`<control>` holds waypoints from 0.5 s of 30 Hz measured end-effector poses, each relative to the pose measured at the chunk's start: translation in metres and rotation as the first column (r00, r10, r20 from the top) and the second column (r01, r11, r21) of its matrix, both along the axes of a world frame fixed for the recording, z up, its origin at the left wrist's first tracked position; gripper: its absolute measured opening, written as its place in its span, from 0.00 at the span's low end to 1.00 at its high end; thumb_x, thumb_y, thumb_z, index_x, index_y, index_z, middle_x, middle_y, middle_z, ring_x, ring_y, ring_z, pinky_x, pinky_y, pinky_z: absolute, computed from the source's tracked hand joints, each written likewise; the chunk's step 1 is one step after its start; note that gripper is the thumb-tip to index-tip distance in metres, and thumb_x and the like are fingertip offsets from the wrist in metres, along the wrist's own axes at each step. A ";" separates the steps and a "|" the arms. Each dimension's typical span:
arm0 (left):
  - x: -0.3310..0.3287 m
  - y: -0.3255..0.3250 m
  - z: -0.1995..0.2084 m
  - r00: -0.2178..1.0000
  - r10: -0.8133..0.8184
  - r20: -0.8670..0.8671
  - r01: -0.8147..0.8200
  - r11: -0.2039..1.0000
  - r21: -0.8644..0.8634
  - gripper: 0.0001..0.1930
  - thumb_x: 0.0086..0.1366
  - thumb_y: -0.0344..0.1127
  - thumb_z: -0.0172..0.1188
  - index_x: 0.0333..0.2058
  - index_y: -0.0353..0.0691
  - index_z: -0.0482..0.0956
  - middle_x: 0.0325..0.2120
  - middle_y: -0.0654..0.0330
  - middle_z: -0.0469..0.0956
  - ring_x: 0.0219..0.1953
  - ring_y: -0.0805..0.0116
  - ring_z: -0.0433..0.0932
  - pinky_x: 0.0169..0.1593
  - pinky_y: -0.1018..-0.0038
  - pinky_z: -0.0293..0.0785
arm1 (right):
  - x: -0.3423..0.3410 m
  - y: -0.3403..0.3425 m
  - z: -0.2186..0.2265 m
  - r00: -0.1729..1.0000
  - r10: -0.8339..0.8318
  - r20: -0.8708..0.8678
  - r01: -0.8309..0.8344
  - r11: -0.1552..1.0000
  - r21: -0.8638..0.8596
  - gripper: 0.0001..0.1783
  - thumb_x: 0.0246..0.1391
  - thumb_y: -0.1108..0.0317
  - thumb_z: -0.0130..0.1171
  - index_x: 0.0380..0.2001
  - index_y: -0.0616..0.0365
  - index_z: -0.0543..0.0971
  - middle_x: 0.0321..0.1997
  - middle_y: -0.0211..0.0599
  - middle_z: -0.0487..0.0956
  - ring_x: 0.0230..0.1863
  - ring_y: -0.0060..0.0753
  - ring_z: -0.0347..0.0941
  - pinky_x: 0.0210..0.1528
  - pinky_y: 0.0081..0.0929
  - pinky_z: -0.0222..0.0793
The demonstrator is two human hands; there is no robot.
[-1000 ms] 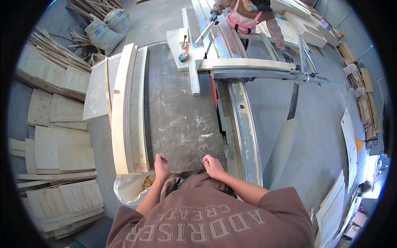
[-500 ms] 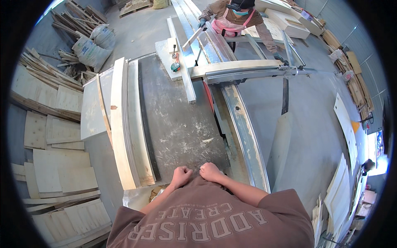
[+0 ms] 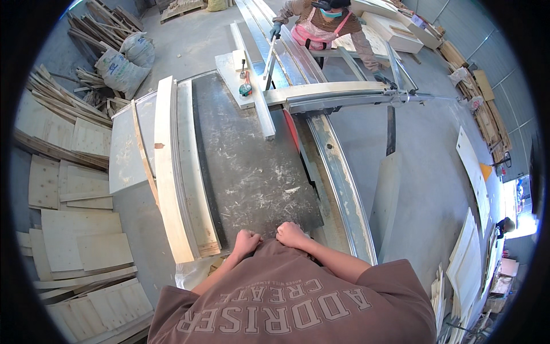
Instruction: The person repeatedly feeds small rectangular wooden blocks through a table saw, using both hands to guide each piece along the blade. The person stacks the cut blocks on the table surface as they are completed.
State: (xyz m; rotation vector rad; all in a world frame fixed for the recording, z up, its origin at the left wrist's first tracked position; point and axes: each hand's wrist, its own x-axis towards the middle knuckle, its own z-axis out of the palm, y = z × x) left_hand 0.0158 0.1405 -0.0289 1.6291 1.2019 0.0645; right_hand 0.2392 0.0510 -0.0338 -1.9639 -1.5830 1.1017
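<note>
My left hand (image 3: 247, 242) is curled into a fist at the near edge of the dark saw table (image 3: 246, 166). Beside it, a short gap away, my right hand (image 3: 291, 234) is also closed in a fist. Nothing shows in either one. Left of my hands lies a stack of long pale boards (image 3: 172, 172) running away from me. The red saw blade guard (image 3: 291, 129) rises from a slot farther off. Past it, a long pale board (image 3: 326, 90) lies crosswise along a metal fence (image 3: 338, 102).
Opposite me a person in a pink apron (image 3: 312, 34) holds a narrow strip (image 3: 269, 57). A green-and-red tape measure (image 3: 245, 89) rests on a pale board near a metal bar (image 3: 258, 103). The sliding rail (image 3: 344, 183) runs on the right. Wood sheets (image 3: 80, 235) are piled at left.
The person opposite has swung the narrow strip from a slant to nearly upright. My fists stay closed at the table edge, and my view has shifted slightly.
</note>
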 end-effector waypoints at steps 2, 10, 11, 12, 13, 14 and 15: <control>0.000 0.001 0.003 1.000 0.000 0.002 0.000 1.000 -0.010 0.14 0.61 0.39 0.62 0.29 0.36 0.92 0.23 0.47 0.87 0.26 0.57 0.89 0.37 0.63 0.85 | -0.001 0.000 -0.002 1.000 0.000 0.006 0.000 1.000 -0.004 0.16 0.54 0.61 0.62 0.22 0.64 0.81 0.30 0.59 0.82 0.37 0.68 0.81 0.43 0.59 0.77; -0.008 0.001 -0.011 0.999 0.003 0.043 -0.004 1.000 0.010 0.13 0.63 0.36 0.64 0.31 0.33 0.93 0.18 0.52 0.85 0.21 0.70 0.83 0.30 0.67 0.79 | -0.005 0.003 0.006 0.999 0.033 0.023 -0.032 0.998 -0.058 0.15 0.55 0.61 0.61 0.25 0.63 0.84 0.34 0.59 0.85 0.40 0.68 0.83 0.47 0.59 0.79; -0.007 0.001 -0.011 0.999 0.000 0.053 -0.001 1.000 0.019 0.13 0.63 0.36 0.63 0.31 0.33 0.93 0.18 0.52 0.85 0.21 0.70 0.83 0.30 0.67 0.79 | -0.005 0.002 0.003 0.999 0.032 0.025 -0.030 0.998 -0.054 0.15 0.54 0.61 0.61 0.25 0.64 0.84 0.34 0.59 0.85 0.40 0.68 0.83 0.47 0.59 0.79; -0.007 0.001 -0.010 0.999 -0.003 0.050 0.002 1.000 0.014 0.13 0.63 0.36 0.63 0.31 0.33 0.93 0.18 0.52 0.85 0.21 0.70 0.83 0.30 0.67 0.79 | -0.005 0.001 0.000 0.999 0.031 0.027 -0.029 0.998 -0.049 0.15 0.54 0.61 0.61 0.25 0.64 0.84 0.34 0.59 0.84 0.40 0.68 0.83 0.47 0.59 0.78; -0.007 0.001 -0.010 0.999 -0.005 0.047 0.005 1.000 0.008 0.13 0.63 0.36 0.63 0.31 0.33 0.93 0.18 0.52 0.85 0.21 0.70 0.83 0.31 0.67 0.79 | -0.005 0.000 -0.002 0.999 0.030 0.030 -0.028 0.999 -0.045 0.16 0.54 0.61 0.61 0.25 0.64 0.84 0.34 0.60 0.84 0.40 0.68 0.83 0.47 0.59 0.78; -0.008 0.001 -0.010 0.999 -0.005 0.043 0.005 1.000 0.003 0.13 0.62 0.36 0.63 0.31 0.33 0.93 0.18 0.52 0.85 0.22 0.70 0.83 0.31 0.67 0.80 | -0.005 0.000 -0.002 0.999 0.033 0.027 -0.032 0.999 -0.042 0.16 0.54 0.61 0.61 0.24 0.64 0.84 0.34 0.60 0.84 0.40 0.68 0.83 0.47 0.59 0.78; -0.008 0.001 -0.011 0.999 -0.003 0.035 0.003 1.000 -0.004 0.13 0.62 0.36 0.63 0.32 0.33 0.93 0.18 0.52 0.85 0.22 0.70 0.83 0.31 0.67 0.80 | -0.006 0.000 -0.003 0.999 0.036 0.024 -0.035 0.999 -0.038 0.16 0.54 0.61 0.61 0.24 0.64 0.84 0.33 0.60 0.84 0.40 0.68 0.83 0.47 0.60 0.78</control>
